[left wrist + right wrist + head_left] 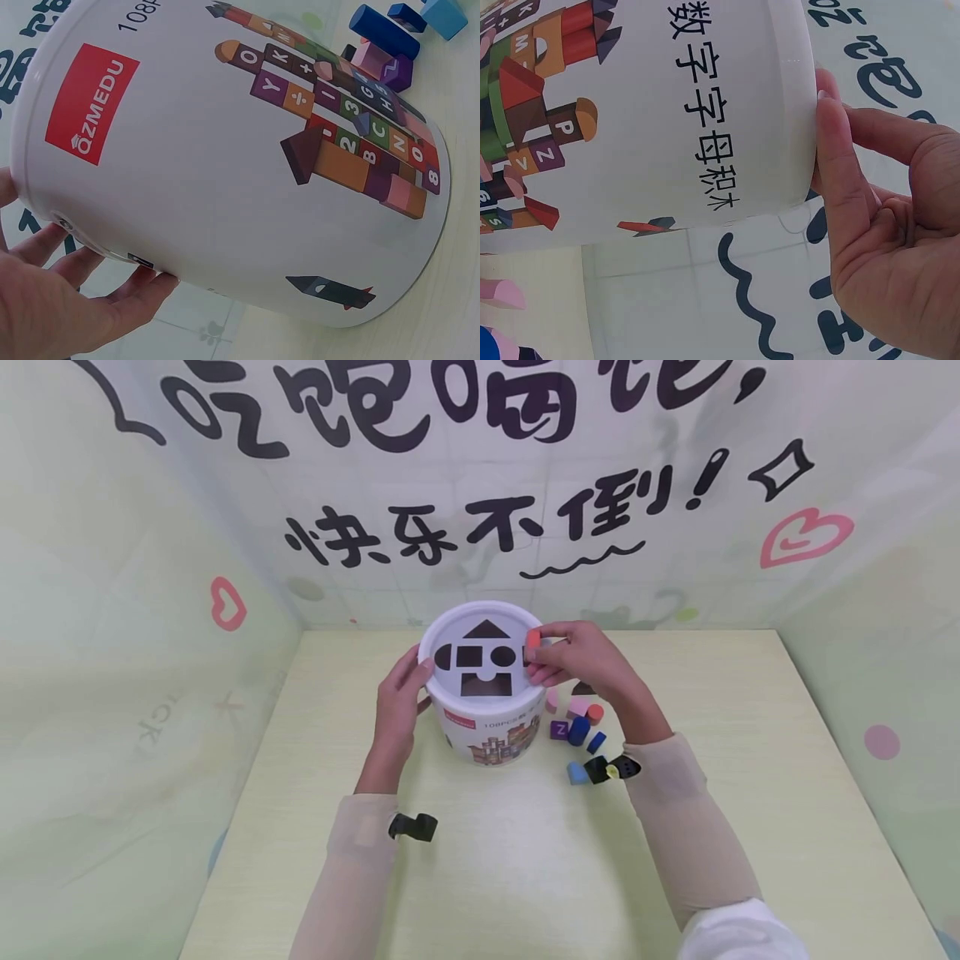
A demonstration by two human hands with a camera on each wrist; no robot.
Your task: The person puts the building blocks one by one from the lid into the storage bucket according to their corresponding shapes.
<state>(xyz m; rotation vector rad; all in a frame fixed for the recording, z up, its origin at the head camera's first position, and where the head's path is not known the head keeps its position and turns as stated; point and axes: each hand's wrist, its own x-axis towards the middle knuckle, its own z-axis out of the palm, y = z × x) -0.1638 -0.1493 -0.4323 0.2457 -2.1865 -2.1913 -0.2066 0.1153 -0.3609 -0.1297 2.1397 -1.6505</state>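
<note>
A white bucket (461, 747) with printed block pictures stands at the back of the table. Its white lid (450, 628) has cut-outs: a triangle, a square, a circle, a half circle and an arch. My left hand (397, 702) grips the bucket's left side, thumb at the rim and fingers along the wall. At the lid's right edge, my right hand (592, 660) pinches a small red block (533, 638) upright over a dark cut-out that it partly covers. In the right wrist view, the fingers of the right hand (885, 217) are right at the rim; the block is hidden there.
Right of the bucket lie loose blocks: a purple Z cube (558, 730), a blue cylinder (578, 731), a red cylinder (594, 715), a light blue block (577, 773) and several others. Printed cloth walls (375, 602) border the table (495, 868) at the back and sides.
</note>
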